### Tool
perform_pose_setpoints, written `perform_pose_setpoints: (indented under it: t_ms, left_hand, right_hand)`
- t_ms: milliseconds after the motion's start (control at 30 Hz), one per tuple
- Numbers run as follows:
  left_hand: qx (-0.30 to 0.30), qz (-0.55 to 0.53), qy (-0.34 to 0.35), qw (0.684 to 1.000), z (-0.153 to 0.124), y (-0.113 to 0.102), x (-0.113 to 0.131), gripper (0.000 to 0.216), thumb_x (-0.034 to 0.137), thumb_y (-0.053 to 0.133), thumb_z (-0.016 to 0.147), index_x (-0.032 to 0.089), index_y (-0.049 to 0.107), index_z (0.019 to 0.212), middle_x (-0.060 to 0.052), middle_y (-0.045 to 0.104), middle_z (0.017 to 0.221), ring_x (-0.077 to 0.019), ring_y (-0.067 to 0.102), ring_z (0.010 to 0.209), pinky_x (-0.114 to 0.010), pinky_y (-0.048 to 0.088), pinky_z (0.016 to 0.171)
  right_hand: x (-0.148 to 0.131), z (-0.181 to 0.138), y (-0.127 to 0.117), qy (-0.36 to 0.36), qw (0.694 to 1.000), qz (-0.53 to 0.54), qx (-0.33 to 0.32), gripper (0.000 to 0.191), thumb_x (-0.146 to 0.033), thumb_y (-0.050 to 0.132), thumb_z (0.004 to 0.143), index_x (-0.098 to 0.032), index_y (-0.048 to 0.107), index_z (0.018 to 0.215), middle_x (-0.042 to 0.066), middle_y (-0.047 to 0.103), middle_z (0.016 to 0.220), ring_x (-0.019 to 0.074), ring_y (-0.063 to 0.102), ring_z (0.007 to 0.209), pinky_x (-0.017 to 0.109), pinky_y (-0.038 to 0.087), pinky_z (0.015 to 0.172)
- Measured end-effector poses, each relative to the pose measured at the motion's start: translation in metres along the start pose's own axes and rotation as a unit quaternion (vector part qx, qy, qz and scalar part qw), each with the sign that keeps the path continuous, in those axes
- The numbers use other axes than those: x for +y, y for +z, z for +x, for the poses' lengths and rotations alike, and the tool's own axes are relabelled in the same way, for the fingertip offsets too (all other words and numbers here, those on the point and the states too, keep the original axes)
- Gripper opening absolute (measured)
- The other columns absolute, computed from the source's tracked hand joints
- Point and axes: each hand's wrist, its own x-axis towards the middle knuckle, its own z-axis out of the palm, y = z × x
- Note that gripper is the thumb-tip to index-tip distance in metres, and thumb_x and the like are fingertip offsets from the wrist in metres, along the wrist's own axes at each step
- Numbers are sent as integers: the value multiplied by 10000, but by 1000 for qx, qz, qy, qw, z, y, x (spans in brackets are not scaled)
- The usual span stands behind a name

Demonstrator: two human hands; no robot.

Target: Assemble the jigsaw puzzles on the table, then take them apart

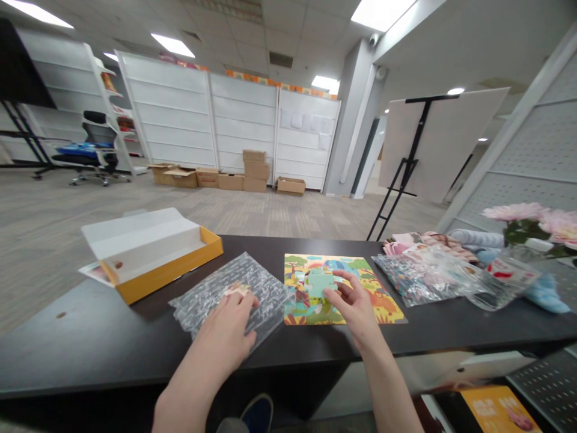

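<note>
My right hand (354, 300) pinches a pale green jigsaw puzzle piece (321, 282), thumb on the near side and fingers behind. The piece is over the middle of a colourful animal puzzle board (381, 294), covering part of its picture. To the left, a clear plastic bag (265, 294) lies spread on the dark table. My left hand (229, 325) rests on this bag with its fingers stretched forward and thumb apart. A few small pale pieces (241, 287) show at its fingertips; how many lie under the fingers is hidden.
An open yellow box (171, 273) with a white lid stands at the table's left. Clear packets (410, 279), folded cloths (478, 239) and pink flowers (516, 211) crowd the right. Beyond the dark table (135, 349) stand an easel (408, 162) and cardboard boxes (255, 174).
</note>
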Motion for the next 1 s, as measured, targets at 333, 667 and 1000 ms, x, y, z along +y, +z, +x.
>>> perform_pose_setpoints:
  t_ms: [333,667,1000]
  left_hand:
    - [239,-192,-42,951,6,-4,-2,187,370,551,881,226,668,898,-14,720,784,-187,661,675,-294,506,689]
    - [200,-190,13,961,1,2,19,127,267,534,919,222,653,927,-6,693,777,-180,658,686,-291,479,652]
    - [178,-100,39,978,-5,-7,34,207,181,468,974,234,662,1021,-48,715,997,-230,680,907,-315,485,751]
  right_hand:
    - [-10,-14,51,-19,981,-106,-158,459,-386,733,830,-212,668,1250,41,727,970,182,690,832,314,574,736]
    - [15,-7,88,-35,975,-153,-159,382,-380,704,830,-198,696,1166,11,683,796,170,634,729,297,531,698]
    - [21,-3,101,-18,960,-32,-276,294,-461,721,840,-231,707,1022,-2,668,798,169,616,722,286,511,707]
